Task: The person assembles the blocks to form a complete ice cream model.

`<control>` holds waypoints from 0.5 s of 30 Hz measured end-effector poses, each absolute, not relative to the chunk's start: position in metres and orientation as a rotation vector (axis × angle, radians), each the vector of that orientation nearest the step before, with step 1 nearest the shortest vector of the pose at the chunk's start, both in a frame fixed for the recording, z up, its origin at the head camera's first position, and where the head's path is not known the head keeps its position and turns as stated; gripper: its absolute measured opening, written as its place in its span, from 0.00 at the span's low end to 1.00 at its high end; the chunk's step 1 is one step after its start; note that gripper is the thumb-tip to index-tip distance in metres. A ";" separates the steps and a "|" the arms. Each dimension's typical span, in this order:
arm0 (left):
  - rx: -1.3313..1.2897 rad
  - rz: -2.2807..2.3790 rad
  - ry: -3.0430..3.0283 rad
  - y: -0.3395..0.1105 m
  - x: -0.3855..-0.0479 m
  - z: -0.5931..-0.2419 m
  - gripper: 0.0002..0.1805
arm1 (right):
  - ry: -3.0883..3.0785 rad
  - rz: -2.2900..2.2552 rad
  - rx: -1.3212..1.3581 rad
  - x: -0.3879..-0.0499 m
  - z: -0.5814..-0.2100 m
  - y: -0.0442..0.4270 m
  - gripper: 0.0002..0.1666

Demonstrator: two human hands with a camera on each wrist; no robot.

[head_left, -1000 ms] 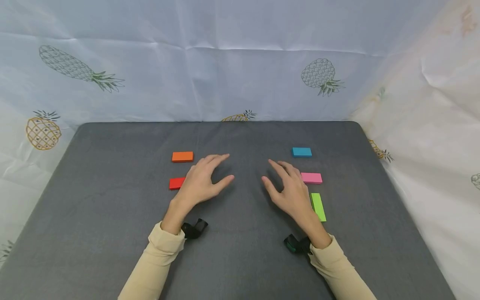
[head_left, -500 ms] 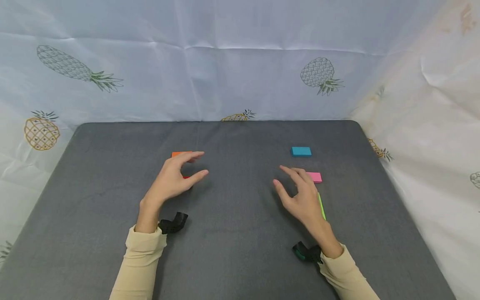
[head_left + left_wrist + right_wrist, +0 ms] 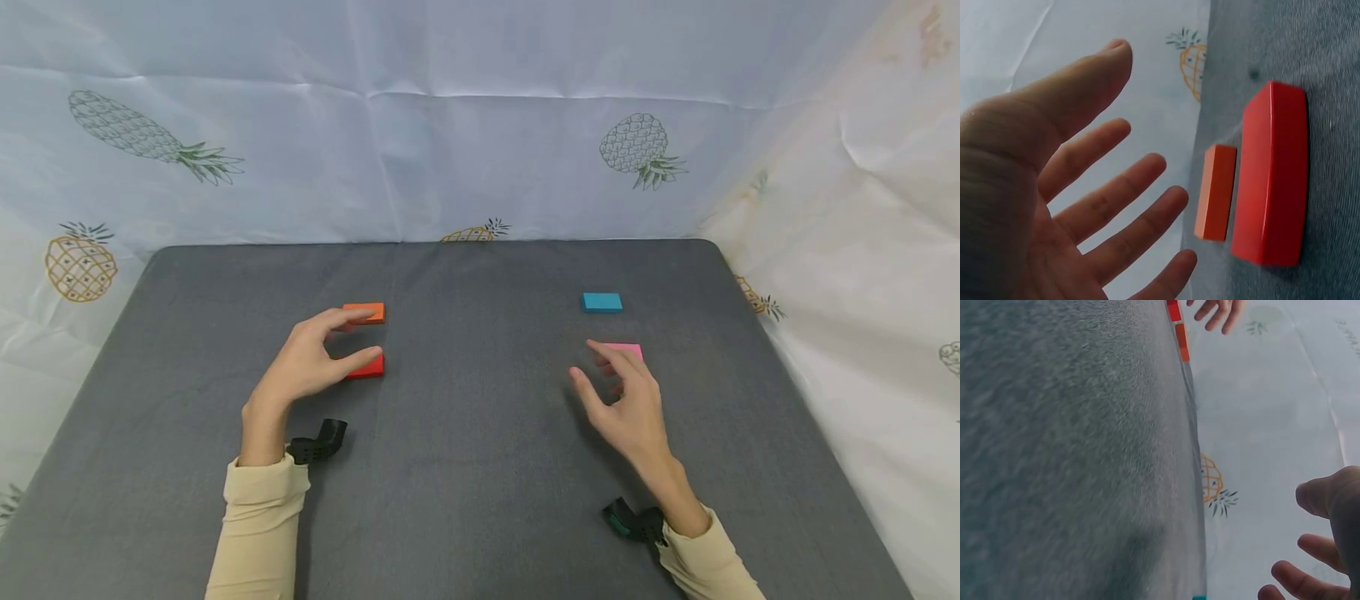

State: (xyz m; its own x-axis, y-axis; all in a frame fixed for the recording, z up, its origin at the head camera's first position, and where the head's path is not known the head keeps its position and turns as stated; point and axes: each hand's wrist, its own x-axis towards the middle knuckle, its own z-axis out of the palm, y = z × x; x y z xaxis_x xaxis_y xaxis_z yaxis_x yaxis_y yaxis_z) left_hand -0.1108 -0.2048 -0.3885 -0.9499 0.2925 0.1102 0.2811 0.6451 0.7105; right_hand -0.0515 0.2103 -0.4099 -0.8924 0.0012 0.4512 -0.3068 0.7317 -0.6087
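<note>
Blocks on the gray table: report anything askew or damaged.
Nothing stands out. The orange block, red block and blue block lie flat, with no visible damage. The right hand partly hides the pink block, which cannot be fully judged.

The right hand [image 3: 1342,515] shows at the lower right edge, thumb set apart from the fingers [image 3: 1300,578], against a white sheet [image 3: 1272,394] printed with a yellow pineapple [image 3: 1212,478]. The grey counter [image 3: 1079,444] fills the left, bearing a dark shadow [image 3: 1138,562]. Up top, the left hand [image 3: 1222,309] hangs near a red block [image 3: 1174,310] and an orange block [image 3: 1181,342]; a blue sliver [image 3: 1199,597] lies at the bottom edge.
</note>
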 end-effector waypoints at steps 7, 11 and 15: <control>0.478 1.181 2.806 -0.215 -0.109 -0.390 0.28 | -2.501 1.019 0.165 -0.044 -0.413 0.221 0.26; 0.453 1.165 2.784 -0.221 -0.108 -0.391 0.27 | -2.496 1.047 0.102 -0.039 -0.415 0.228 0.25; 0.426 1.125 2.773 -0.226 -0.107 -0.392 0.27 | -2.491 1.077 0.031 -0.034 -0.417 0.234 0.24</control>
State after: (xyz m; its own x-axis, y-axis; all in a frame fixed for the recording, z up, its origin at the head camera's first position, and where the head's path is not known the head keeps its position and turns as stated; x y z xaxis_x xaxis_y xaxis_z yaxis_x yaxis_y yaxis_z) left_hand -0.1072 -0.2264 -0.3917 -0.9534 0.3018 -0.0048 0.2132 0.6846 0.6971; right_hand -0.0344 0.2339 -0.4168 -0.9097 0.1442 0.3895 -0.1849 0.6992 -0.6906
